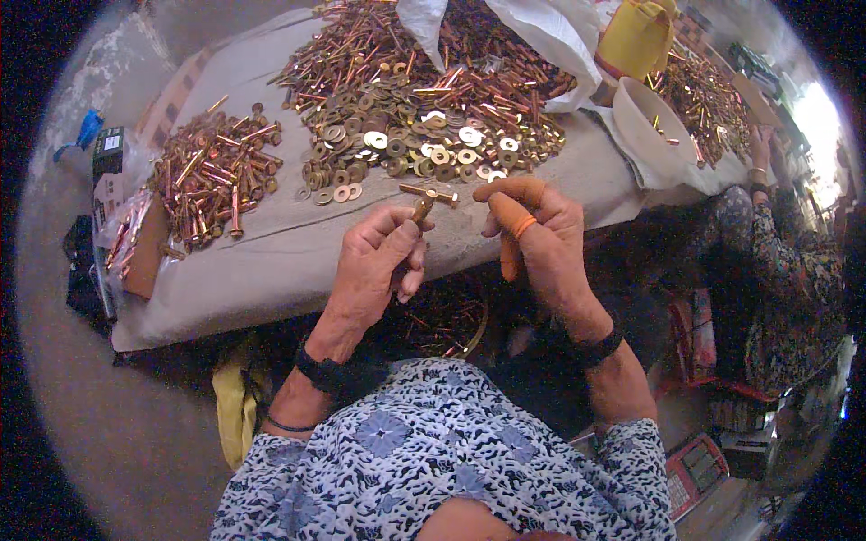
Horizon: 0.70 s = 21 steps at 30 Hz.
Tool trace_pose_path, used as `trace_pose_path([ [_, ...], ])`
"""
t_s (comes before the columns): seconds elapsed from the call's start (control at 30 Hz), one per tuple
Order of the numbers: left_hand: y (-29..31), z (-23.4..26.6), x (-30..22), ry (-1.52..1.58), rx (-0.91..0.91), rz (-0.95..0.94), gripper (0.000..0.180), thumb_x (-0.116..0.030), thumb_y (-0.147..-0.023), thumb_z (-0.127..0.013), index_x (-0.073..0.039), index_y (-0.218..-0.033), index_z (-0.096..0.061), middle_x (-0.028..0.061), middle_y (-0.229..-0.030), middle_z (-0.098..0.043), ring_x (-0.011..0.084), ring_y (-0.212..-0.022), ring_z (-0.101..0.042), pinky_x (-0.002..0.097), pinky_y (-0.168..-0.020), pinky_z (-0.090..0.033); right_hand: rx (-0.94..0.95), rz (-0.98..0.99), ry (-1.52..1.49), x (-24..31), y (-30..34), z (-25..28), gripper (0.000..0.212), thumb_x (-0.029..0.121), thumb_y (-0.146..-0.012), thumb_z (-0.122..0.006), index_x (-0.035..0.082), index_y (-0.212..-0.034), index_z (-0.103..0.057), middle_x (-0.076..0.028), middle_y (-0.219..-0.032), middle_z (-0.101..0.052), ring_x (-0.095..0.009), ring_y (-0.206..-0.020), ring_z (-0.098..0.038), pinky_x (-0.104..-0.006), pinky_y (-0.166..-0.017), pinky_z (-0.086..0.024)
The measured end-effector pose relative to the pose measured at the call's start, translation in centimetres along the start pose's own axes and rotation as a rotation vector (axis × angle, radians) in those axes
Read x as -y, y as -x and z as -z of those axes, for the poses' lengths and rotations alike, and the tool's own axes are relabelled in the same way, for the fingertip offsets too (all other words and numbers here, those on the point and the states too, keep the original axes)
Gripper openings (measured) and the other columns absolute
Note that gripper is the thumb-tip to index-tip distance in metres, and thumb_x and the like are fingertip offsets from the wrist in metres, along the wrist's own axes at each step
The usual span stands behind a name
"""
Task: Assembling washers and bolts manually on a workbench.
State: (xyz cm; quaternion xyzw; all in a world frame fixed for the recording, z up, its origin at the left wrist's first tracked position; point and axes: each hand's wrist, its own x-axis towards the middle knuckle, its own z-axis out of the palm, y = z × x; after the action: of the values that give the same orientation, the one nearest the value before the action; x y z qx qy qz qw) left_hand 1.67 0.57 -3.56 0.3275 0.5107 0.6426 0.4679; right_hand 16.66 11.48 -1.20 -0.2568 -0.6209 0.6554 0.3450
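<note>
My left hand (374,257) pinches a short brass-coloured bolt (421,210) between thumb and forefinger, its end pointing up and away. Just beyond the fingertips is a longer bolt (413,189) lying crosswise; I cannot tell whether the two touch. My right hand (550,239), with orange finger covers on several fingers, hovers to the right of that bolt. Its fingers are bent and apart, with nothing visible between them. Past both hands spreads a heap of flat washers (361,126), merging at the back into a large pile of copper-coloured bolts (361,41).
A separate bolt pile (212,176) sits at the left, beside a cardboard box (144,252). At the right are a white bowl (636,113), a yellow container (636,41) and more bolts (704,99). Another person's hand (760,144) is at the far right. Grey cloth (234,293) covers the table.
</note>
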Motion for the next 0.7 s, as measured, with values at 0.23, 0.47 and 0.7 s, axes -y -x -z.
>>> trace_pose_path([
  [0.23,0.4,0.1,0.2,-0.045,0.026,-0.032,0.02,-0.022,-0.088,-0.05,-0.003,-0.092,-0.054,0.0005,-0.061,-0.051,0.0065,-0.042,-0.046,0.0179,-0.034,-0.032,0.069,0.095,0.131,-1.2,-0.2,0.1,0.015,0.012,-0.083,-0.053,0.002,-0.092,-0.061,-0.002,-0.068,-0.057,-0.006,-0.052,-0.049,-0.0208,-0.046,-0.039],
  [0.47,-1.6,5.3,-6.0,-0.54,-0.499,-0.347,0.014,-0.02,-0.081,-0.053,-0.006,-0.083,-0.055,0.0,-0.062,-0.053,0.0077,-0.043,-0.045,0.0202,-0.036,-0.033,0.009,0.091,0.284,-1.1,-0.3,0.6,0.015,0.013,-0.082,-0.055,0.002,-0.091,-0.061,-0.004,-0.071,-0.06,-0.011,-0.066,-0.055,-0.025,-0.061,-0.045],
  [0.7,-1.1,9.2,-15.7,-0.869,-0.635,-0.458,0.033,-0.005,-0.074,-0.053,-0.006,-0.107,-0.055,0.0075,-0.07,-0.06,0.0107,-0.044,-0.049,0.0231,-0.037,-0.038,-0.289,0.149,0.18,0.1,-1.8,1.3,0.018,0.013,-0.084,-0.054,0.0,-0.095,-0.059,-0.004,-0.07,-0.056,-0.006,-0.041,-0.045,-0.0194,-0.038,-0.034],
])
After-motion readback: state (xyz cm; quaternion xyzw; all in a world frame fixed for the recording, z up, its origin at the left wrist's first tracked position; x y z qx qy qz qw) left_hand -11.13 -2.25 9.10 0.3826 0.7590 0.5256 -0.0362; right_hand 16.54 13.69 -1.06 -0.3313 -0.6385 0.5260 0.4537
